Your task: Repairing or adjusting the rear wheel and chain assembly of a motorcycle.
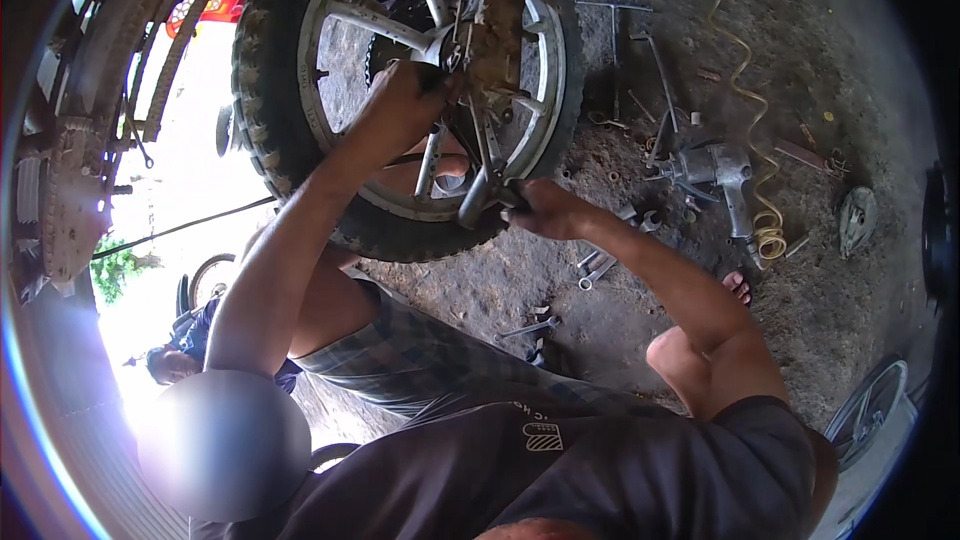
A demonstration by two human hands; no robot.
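A motorcycle wheel (pixel 345 25) with a knobby black tyre and white spokes stands upright in front of me. At its hub (pixel 440 45), beside a dirty brown metal arm (pixel 497 40), my left hand (pixel 405 95) is closed, its fingertips dark and partly hidden. Lower down, near the rim, my right hand (pixel 545 210) is closed round a small dark part at the end of a grey metal tube (pixel 478 202). What either hand grips cannot be made out. A thin metal rod (pixel 480 125) runs between the hub and that tube.
On the dirt floor at right lie an impact wrench (pixel 715 168), a coiled yellow air hose (pixel 768 235), T-handle wrenches (pixel 615 50) and several spanners (pixel 598 270). A round metal part (pixel 858 220) lies farther right. At left, another person (pixel 180 360) is near a motorcycle.
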